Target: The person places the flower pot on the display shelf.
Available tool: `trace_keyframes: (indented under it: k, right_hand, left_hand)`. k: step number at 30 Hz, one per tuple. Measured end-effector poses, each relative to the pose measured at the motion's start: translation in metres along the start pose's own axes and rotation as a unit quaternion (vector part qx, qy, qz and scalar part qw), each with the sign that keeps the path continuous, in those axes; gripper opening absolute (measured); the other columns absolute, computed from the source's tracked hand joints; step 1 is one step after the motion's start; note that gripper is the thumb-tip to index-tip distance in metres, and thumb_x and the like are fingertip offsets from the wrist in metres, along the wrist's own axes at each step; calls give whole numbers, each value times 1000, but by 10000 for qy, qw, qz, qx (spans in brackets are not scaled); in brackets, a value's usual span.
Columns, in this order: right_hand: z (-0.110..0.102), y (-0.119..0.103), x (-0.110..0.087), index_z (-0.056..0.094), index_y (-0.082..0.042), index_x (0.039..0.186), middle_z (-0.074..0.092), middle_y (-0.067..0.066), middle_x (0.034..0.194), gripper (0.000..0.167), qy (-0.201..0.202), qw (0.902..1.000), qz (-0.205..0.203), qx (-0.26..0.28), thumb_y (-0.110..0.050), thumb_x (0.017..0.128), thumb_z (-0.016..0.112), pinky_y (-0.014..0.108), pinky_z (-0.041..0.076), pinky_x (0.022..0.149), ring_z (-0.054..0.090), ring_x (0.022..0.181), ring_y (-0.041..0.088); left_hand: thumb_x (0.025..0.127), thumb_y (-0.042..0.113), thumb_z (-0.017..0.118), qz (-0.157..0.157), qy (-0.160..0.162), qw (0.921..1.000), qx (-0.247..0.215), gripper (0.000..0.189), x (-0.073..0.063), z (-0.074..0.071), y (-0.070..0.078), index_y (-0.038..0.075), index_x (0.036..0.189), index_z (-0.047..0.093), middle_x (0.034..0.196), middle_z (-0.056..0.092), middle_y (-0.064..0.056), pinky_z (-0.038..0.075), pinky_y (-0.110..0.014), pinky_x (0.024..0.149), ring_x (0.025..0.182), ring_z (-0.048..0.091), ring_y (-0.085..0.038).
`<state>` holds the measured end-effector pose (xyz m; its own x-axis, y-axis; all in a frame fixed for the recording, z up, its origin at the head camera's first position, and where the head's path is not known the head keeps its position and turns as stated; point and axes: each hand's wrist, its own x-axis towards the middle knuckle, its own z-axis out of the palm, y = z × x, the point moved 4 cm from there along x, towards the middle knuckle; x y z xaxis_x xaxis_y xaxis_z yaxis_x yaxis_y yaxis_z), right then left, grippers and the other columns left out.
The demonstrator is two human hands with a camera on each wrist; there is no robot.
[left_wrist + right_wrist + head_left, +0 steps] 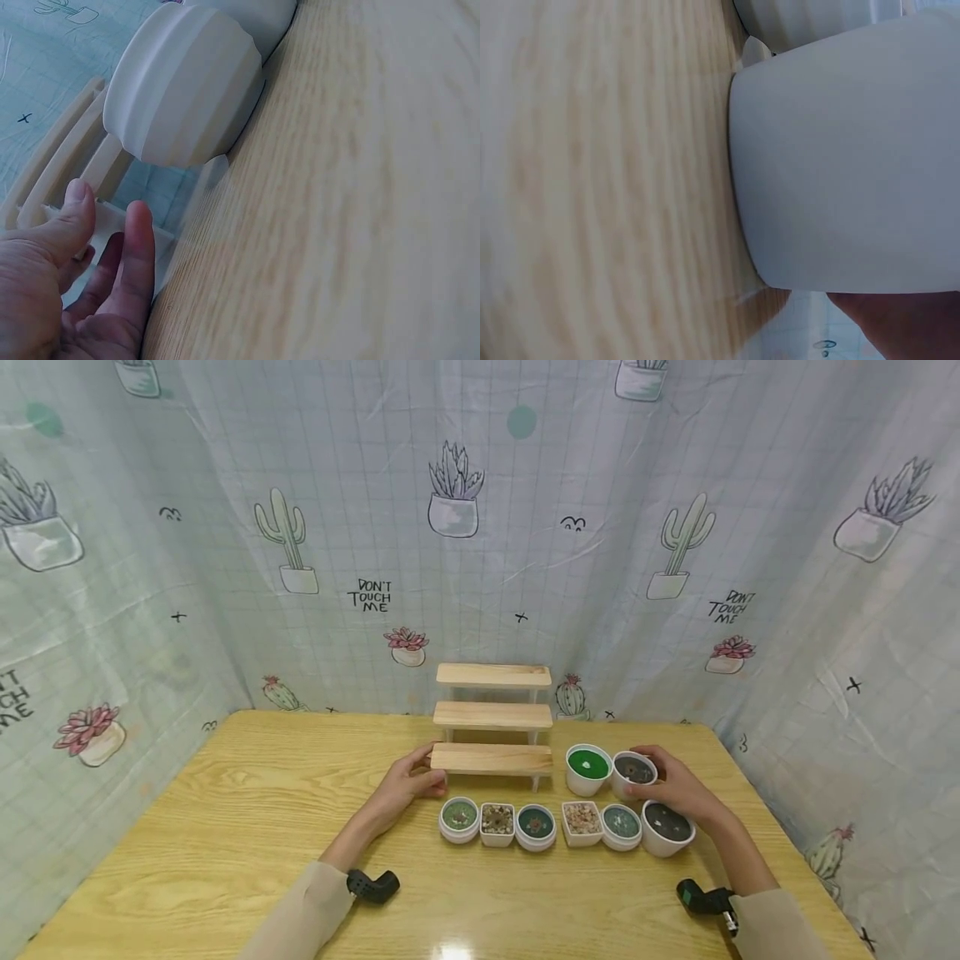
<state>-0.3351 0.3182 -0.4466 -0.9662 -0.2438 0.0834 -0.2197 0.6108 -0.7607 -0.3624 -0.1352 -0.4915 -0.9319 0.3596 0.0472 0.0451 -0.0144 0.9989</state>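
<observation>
My left hand (405,789) is at the left end of the lowest step of a three-tier wooden display stand (491,758). In the left wrist view its thumb and fingers are spread apart beside the stand's pale end support. My right hand (675,787) grips a white pot with a dark grey top (634,768), thumb at the near side and fingers at the far side. Left of that pot stands a white pot with a bright green top (588,765). A large white pot (847,157) hides most of the right hand in the right wrist view.
A front row holds a light green round pot (459,817), a square pebble pot (497,823), a dark green pot (536,825), a square pot of pale stones (582,822), a grey-green pot (621,823) and a dark-topped pot (667,828). A printed curtain (495,568) surrounds the wooden table (247,827).
</observation>
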Motion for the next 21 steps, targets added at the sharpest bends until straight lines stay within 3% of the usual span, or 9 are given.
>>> trace_keyframes:
  k: [10, 16, 21]
  right_hand:
    - [-2, 3, -1, 43, 2, 148, 54, 26, 144, 73, 128, 9996, 165, -214, -30, 93, 79, 39, 50, 103, 53, 132, 42]
    - [-7, 1, -3, 40, -1, 151, 48, 26, 150, 75, 144, 9993, 332, -26, -34, 94, 77, 60, 45, 112, 46, 139, 47]
    - [-10, -7, -3, 39, -1, 153, 48, 25, 150, 75, 190, 9993, 308, -46, -34, 95, 75, 58, 47, 111, 49, 137, 45]
  left_hand:
    - [102, 12, 66, -12, -48, 10000, 7, 78, -1, -2, -2, 8, 166, 20, 120, 52, -12, 64, -29, 91, 98, 71, -19]
    - [103, 11, 65, 16, -58, 10000, 18, 77, 0, -3, -2, 9, 165, 21, 119, 54, -13, 64, -30, 91, 98, 70, -19]
    - [103, 12, 65, 50, -58, 9999, 83, 77, 1, -3, -1, 8, 165, 20, 119, 55, -13, 64, -30, 91, 97, 70, -19]
